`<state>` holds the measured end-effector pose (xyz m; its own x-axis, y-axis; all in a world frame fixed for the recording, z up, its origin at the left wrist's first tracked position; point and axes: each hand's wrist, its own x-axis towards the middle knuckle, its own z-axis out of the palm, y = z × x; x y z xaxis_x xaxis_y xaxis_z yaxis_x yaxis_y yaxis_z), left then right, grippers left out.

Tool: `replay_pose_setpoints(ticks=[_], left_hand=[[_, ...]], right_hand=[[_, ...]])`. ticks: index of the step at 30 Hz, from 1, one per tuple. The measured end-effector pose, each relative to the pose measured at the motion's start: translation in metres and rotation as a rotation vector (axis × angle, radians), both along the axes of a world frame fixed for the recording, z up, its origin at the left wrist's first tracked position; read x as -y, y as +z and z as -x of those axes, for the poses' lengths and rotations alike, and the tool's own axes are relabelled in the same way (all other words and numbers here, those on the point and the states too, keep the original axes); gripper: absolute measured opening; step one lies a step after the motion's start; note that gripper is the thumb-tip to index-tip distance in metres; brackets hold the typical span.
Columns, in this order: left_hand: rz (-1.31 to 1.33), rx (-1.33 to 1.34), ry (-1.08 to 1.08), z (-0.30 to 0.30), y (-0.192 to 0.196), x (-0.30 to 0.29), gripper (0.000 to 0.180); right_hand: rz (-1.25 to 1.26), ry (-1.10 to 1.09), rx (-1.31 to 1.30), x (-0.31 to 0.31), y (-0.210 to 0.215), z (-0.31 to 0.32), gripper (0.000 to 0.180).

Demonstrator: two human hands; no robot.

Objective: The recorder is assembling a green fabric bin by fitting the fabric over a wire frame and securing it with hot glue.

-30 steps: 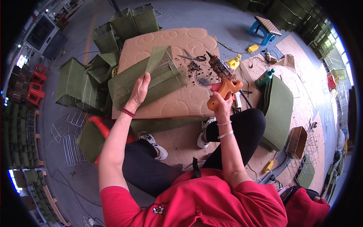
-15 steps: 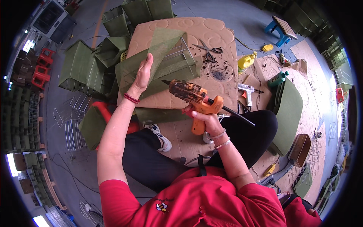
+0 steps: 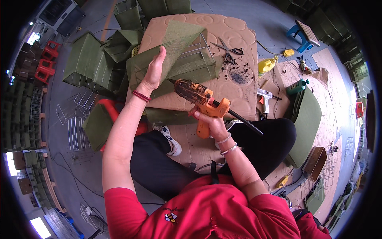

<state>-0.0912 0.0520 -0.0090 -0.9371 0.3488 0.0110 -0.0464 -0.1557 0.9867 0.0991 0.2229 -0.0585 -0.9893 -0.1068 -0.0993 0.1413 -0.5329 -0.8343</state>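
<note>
My left hand (image 3: 154, 71) grips the edge of a green fabric sheet (image 3: 181, 42) that is wrapped over a wire frame (image 3: 199, 49) on a brown cardboard-covered work surface (image 3: 234, 30). My right hand (image 3: 209, 121) holds an orange glue gun (image 3: 201, 99) by its handle. Its dirty nozzle points left toward the fabric, just below my left hand. A black glue stick juts out of the gun's back to the right.
Scissors (image 3: 229, 49) and dark debris lie on the cardboard. A yellow bottle (image 3: 266, 64), a white glue gun (image 3: 266, 97) and a green bottle (image 3: 298, 85) sit to the right. Green fabric boxes (image 3: 89, 61) are stacked at left, bare wire frames (image 3: 75, 127) on the floor.
My right hand brought the glue gun from the right side of the cardboard across to the left, nozzle now near the fabric. My left hand stayed on the green fabric.
</note>
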Motion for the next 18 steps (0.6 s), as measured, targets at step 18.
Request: replay_pose_setpoints(ticks=[18], left_hand=[[0.019,-0.001,0.042,-0.017,0.02,-0.007,0.079]], right_hand=[[-0.003,-0.04,0.003,0.003,0.001,0.001,0.026]])
